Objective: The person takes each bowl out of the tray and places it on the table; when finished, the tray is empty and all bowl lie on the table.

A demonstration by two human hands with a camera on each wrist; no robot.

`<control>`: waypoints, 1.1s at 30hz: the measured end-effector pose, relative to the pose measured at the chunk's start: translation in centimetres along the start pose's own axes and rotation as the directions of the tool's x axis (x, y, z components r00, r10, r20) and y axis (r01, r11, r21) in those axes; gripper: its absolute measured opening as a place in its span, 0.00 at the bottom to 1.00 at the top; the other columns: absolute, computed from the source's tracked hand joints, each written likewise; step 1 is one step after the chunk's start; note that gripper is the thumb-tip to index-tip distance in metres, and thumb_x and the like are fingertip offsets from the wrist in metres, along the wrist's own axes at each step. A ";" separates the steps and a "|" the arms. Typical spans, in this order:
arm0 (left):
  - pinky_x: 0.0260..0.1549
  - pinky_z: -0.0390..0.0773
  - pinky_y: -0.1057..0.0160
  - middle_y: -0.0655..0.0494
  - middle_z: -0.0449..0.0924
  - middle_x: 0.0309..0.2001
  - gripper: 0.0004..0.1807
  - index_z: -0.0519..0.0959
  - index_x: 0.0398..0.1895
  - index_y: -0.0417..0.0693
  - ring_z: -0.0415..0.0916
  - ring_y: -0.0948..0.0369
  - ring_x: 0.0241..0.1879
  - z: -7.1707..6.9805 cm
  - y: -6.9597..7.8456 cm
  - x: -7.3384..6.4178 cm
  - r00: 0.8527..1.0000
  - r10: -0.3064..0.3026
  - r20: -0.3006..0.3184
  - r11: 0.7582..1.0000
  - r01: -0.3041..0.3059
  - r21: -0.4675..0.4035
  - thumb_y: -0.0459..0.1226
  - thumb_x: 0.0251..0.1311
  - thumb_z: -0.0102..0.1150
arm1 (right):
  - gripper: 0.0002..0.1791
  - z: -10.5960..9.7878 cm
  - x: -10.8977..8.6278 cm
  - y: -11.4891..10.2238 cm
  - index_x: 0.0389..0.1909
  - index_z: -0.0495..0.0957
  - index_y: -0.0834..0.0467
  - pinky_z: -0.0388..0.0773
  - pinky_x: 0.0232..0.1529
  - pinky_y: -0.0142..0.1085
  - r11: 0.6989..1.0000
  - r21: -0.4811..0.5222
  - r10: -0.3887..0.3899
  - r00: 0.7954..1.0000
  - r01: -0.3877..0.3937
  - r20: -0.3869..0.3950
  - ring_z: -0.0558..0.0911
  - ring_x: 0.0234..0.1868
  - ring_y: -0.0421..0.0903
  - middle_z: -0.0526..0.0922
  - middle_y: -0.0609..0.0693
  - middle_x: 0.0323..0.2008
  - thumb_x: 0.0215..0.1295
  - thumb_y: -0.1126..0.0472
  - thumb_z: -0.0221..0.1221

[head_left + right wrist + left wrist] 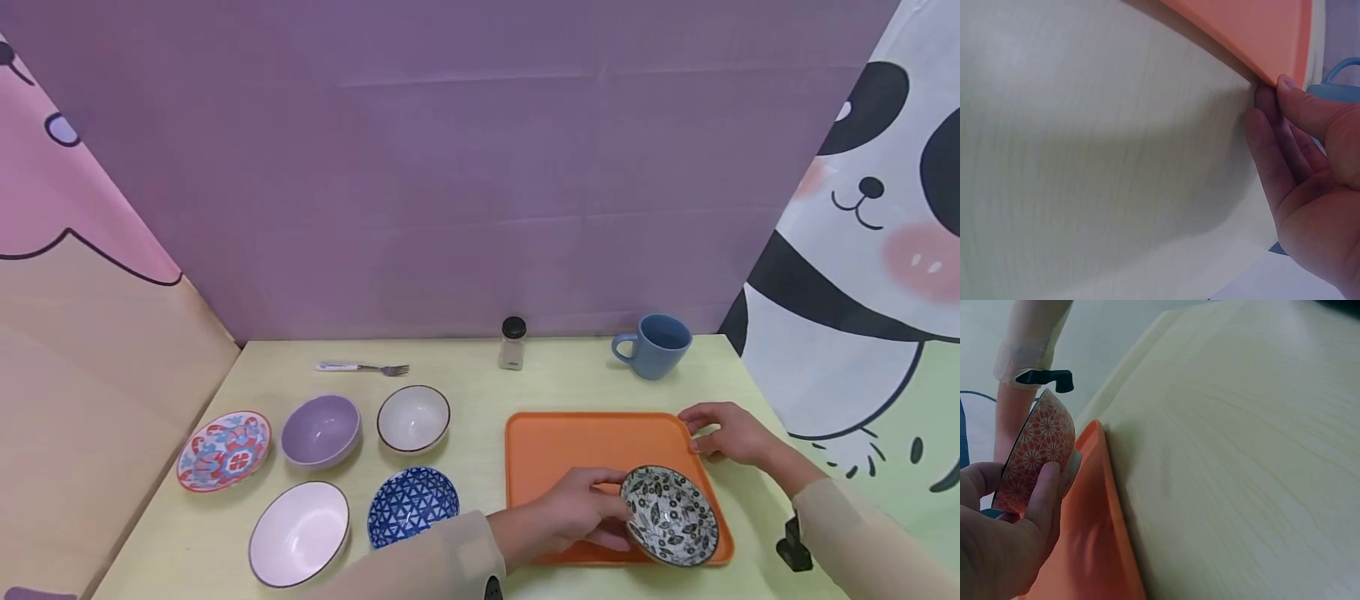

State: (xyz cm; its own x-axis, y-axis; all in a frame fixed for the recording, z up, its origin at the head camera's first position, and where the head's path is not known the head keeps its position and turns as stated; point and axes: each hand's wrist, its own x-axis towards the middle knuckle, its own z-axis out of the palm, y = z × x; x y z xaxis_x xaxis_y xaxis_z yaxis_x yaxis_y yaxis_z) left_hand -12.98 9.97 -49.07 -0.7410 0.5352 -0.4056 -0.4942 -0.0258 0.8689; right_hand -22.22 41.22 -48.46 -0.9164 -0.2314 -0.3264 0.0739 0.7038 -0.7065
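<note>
My left hand (583, 510) grips a bowl (670, 515) at its left side, tilted above the front right part of the orange tray (577, 442). Inside, the bowl has a black-and-white leaf and flower pattern; the left wrist view shows its outer wall (1038, 450), reddish with pale flowers. The thumb is at the rim and the fingers lie along the outside. At the tray's far right corner, my right hand (723, 433) pinches the rim, the thumb (1304, 106) on the edge and fingertips just below it.
Left of the tray are a blue triangle-patterned bowl (412, 504), two white bowls (414, 418) (300, 533), a purple bowl (321, 431) and a red-blue patterned plate (225, 452). Behind lie a fork (363, 367), a black-capped shaker (513, 343) and a blue mug (656, 348).
</note>
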 end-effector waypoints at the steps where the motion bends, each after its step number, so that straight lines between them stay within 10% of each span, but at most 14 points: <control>1: 0.37 0.89 0.46 0.48 0.85 0.46 0.27 0.79 0.63 0.49 0.87 0.49 0.37 -0.2 0.2 -0.3 1.000 0.002 0.003 1.000 -0.002 0.000 0.25 0.60 0.63 | 0.28 0.0 0.0 0.0 0.63 0.74 0.69 0.89 0.39 0.44 1.000 -0.003 0.000 1.000 0.000 0.000 0.81 0.43 0.50 0.82 0.63 0.50 0.62 0.67 0.68; 12: 0.37 0.90 0.50 0.45 0.84 0.50 0.28 0.75 0.67 0.46 0.87 0.48 0.38 -2.5 2.1 -2.9 0.996 0.035 0.087 0.999 -0.032 -0.030 0.29 0.62 0.62 | 0.28 0.2 0.1 0.0 0.62 0.74 0.70 0.89 0.38 0.45 1.000 -0.022 0.007 1.000 -0.008 -0.007 0.81 0.39 0.50 0.82 0.63 0.49 0.62 0.68 0.68; 33: 0.41 0.90 0.51 0.43 0.84 0.51 0.31 0.72 0.72 0.48 0.88 0.49 0.40 -9.1 7.4 -8.2 0.998 0.047 0.038 0.998 -0.049 0.050 0.33 0.63 0.61 | 0.28 0.2 0.1 -0.4 0.63 0.74 0.68 0.89 0.40 0.45 0.999 -0.024 0.036 0.999 -0.036 -0.005 0.81 0.40 0.50 0.82 0.62 0.49 0.62 0.69 0.67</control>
State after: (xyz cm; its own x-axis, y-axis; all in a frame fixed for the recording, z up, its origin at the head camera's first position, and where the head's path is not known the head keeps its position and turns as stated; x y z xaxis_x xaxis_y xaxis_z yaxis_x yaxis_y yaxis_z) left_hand -14.67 -2.30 -41.89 -0.7453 0.5653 -0.3535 -0.4342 -0.0092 0.9008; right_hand -22.26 40.82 -48.30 -0.9150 -0.2028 -0.3488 0.0975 0.7278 -0.6788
